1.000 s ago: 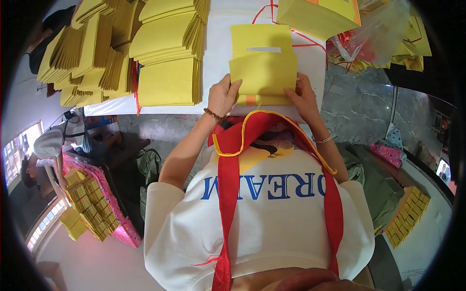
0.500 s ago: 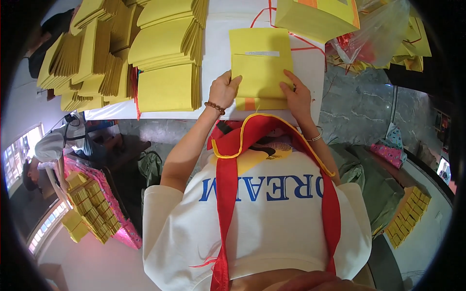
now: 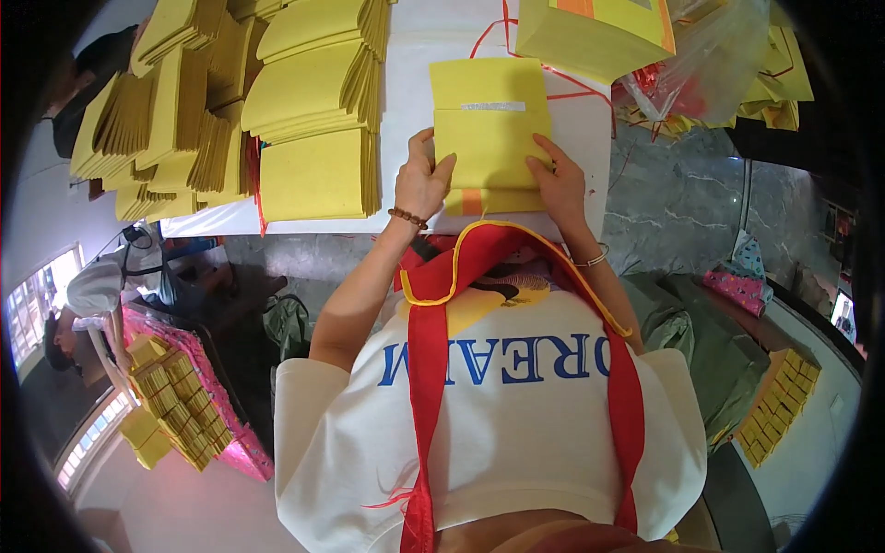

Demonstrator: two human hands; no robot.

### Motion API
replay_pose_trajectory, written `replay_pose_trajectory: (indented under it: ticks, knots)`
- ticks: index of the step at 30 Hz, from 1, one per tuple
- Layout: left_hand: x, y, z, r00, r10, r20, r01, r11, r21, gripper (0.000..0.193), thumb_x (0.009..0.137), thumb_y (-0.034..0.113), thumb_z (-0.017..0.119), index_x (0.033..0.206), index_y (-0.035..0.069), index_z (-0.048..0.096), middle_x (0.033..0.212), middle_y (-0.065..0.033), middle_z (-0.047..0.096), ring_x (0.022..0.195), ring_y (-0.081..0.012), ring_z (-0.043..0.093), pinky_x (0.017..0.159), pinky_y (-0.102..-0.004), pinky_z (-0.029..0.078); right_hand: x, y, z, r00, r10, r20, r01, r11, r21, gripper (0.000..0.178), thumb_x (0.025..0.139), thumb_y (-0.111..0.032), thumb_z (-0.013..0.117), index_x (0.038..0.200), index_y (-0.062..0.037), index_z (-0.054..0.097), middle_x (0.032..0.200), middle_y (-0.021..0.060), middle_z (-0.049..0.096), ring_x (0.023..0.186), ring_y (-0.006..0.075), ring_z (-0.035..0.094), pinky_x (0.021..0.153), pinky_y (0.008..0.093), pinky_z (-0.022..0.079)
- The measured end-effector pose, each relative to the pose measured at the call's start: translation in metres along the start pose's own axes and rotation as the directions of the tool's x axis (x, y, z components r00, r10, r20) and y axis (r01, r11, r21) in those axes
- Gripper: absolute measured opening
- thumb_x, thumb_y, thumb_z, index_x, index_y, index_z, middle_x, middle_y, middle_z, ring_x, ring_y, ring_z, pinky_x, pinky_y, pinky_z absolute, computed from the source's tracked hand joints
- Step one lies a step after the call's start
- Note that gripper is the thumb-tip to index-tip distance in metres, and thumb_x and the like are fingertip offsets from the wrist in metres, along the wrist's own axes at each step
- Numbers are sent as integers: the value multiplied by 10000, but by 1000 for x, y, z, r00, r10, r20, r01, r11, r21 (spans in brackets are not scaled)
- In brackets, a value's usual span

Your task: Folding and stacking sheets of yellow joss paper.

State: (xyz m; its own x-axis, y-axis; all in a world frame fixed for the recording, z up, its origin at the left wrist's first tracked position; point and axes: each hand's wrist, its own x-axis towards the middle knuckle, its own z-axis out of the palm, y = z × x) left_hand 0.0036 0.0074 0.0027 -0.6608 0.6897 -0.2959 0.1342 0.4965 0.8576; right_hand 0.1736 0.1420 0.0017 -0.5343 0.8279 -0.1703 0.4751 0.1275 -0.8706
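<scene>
A stack of yellow paper (image 3: pixel 493 147) lies on the white table in front of me, with a silvery strip across its upper part and an orange patch low down. A fold or sheet edge crosses it near the bottom. My left hand (image 3: pixel 423 182) grips its left edge, thumb at the margin and index finger raised beside it. On the other side, my right hand (image 3: pixel 560 184) holds the right edge, fingertips and thumb resting on the top face. The fingers under the stack are hidden. A beaded bracelet sits on my left wrist, a pale bangle on my right.
Bundles of folded yellow paper (image 3: pixel 312 175) fill the table's left side. A thick yellow block (image 3: pixel 590 41) and red string (image 3: pixel 576 95) lie beyond the stack, and a clear plastic bag (image 3: pixel 710 78) is at the far right. Behind left, another person (image 3: pixel 97 281) stands by more yellow bundles (image 3: pixel 177 396).
My left hand has loosened slightly, its index finger lifting and thumb shifting along the edge. The stack looks slightly lower and further left in view, as does the table.
</scene>
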Motion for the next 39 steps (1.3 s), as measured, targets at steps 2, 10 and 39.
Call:
replay_pose_trajectory:
  ticks: [2,10,39]
  knots:
    - [-3,3,-3,1000,9,-11,-9,1000,-9,486,831,222,585,1221,18,380,597,-94,578,507,-244,564,493,-354,437,2,-2,0,1000,18,19,-18,1000,-14,382,815,-157,615,1185,-67,576,999,104,652,812,109,583,728,236,458]
    - [-13,41,9,743,665,74,-596,609,523,556,733,277,667,1204,45,481,1220,-184,453,1153,-366,388,913,-461,334,2,5,3,1000,1,-28,-2,999,-51,380,797,-217,610,1154,-87,592,985,172,644,840,279,634,738,333,477]
    - [19,17,42,785,438,439,-615,458,642,610,819,300,443,1376,105,288,1443,-167,215,1335,-382,154,1060,-551,108,8,-10,39,733,-631,254,680,666,-306,540,880,-351,468,1315,-54,347,1378,173,330,1292,328,299,1027,561,180]
